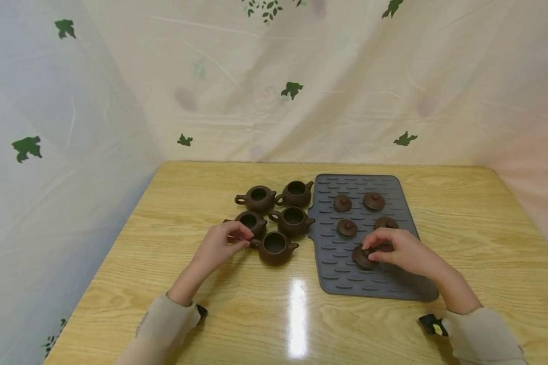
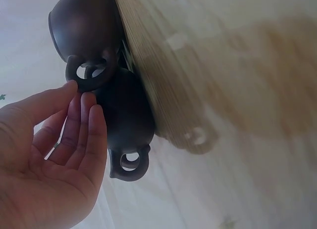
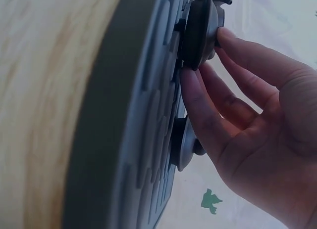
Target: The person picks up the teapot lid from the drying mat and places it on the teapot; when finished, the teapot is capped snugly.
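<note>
My left hand (image 1: pixel 221 243) pinches the ring handle (image 2: pixel 71 75) of the nearest dark brown teapot (image 1: pixel 274 252), which stands upright and lidless on the table. Thumb and fingertips meet at that handle in the left wrist view. Just behind the hand is another open teapot (image 1: pixel 248 220), partly hidden by it. On the grey ridged mat, my right hand (image 1: pixel 404 249) holds the knob of a brown lid (image 1: pixel 360 257) between thumb and fingers. The right wrist view shows this lid (image 3: pixel 197 36) close against the mat; whether it is lifted I cannot tell.
Three more lidless teapots, at back left (image 1: pixel 259 200), back right (image 1: pixel 297 194) and middle right (image 1: pixel 293 221), cluster left of the mat (image 1: pixel 338 284). Several other lids, including one at the back (image 1: pixel 373 201), lie on it. A pale patterned curtain (image 1: pixel 237 101) surrounds the wooden table (image 1: pixel 246 314).
</note>
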Tool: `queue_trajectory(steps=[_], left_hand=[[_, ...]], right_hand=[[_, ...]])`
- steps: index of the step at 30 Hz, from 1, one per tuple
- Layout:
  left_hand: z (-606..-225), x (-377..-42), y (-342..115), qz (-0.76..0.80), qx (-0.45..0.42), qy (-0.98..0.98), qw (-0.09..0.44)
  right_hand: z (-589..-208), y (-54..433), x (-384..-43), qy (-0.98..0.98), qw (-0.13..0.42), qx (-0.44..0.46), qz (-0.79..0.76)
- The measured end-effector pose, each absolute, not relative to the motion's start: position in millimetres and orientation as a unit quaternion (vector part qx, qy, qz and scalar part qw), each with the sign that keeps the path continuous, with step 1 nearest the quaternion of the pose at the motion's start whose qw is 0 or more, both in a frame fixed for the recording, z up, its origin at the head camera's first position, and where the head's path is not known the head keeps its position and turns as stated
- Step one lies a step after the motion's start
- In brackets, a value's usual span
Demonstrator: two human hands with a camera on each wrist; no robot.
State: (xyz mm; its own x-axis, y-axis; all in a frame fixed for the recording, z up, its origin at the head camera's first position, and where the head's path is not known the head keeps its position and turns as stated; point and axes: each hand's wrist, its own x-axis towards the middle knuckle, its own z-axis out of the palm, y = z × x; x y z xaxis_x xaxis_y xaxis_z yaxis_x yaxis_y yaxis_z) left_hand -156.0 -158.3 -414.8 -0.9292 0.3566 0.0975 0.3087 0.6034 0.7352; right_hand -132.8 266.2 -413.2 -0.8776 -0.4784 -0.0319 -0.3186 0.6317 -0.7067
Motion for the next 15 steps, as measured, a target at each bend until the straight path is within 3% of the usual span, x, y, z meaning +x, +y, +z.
queue_trajectory(steps=[15], left_hand=[[-413.1, -156.1, -156.3, 0.408, 0.182, 0.894, 0.035]], right_hand=[[-405.8, 249.1, -133.7, 0.887, 0.085, -0.240, -0.385]])
